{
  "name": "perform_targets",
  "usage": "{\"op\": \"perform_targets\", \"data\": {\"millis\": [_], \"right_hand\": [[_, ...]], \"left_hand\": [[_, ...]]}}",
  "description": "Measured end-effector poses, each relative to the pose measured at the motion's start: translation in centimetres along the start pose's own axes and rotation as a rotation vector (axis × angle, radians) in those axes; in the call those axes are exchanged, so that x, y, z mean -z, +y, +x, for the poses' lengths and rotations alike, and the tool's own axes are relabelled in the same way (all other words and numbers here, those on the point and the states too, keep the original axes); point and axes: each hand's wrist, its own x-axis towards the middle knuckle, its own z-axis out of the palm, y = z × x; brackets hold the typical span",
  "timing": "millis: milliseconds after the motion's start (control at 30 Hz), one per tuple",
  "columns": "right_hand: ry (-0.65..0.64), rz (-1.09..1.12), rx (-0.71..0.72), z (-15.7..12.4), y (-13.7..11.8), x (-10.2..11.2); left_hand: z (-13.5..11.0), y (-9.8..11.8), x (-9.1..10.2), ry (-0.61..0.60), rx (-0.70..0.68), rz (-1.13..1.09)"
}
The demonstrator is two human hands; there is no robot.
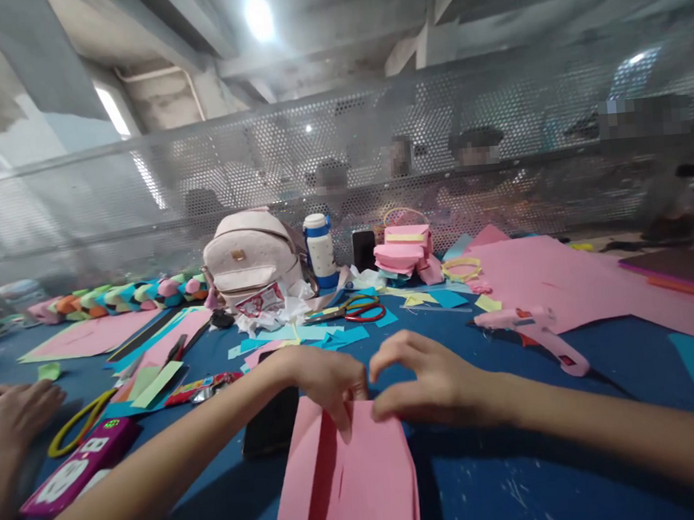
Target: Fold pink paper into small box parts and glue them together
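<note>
A folded pink paper piece (376, 474) stands before me on the blue tabletop, with a raised fold along its left part. My left hand (332, 377) is closed at its far edge, thumb pointing down over the paper and fingers curled behind. My right hand (425, 378) is beside it, fingers curved and apart from the thumb. The right thumb tip is at the paper's far right corner; whether it presses there I cannot tell. A dark phone-like slab (269, 422) lies partly under my left forearm and the paper.
A pink glue gun (533, 329) lies to the right, near large pink sheets (541, 277). Scissors (351, 311), paper scraps, a white backpack (254, 255), a bottle (321, 250) and a pink paper bag (405, 251) stand behind. Another person's hand (19, 410) rests at left by a purple device (78, 469).
</note>
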Motion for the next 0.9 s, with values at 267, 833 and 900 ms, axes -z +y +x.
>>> {"op": "perform_targets", "data": {"millis": [267, 833, 900], "right_hand": [[-0.237, -0.223, 0.308, -1.2, -2.8, -0.4], [-0.371, -0.249, 0.011, -4.5, -5.0, -0.9], [-0.393, -0.242, 0.002, -4.8, -4.7, -1.1]], "left_hand": [[-0.2, 1.3, -2.7, -0.003, -0.382, 0.689], [-9.6, -3.5, -14.3, 0.548, -0.367, 1.196], [-9.4, -3.5, -14.1, 0.562, -0.395, 1.201]]}}
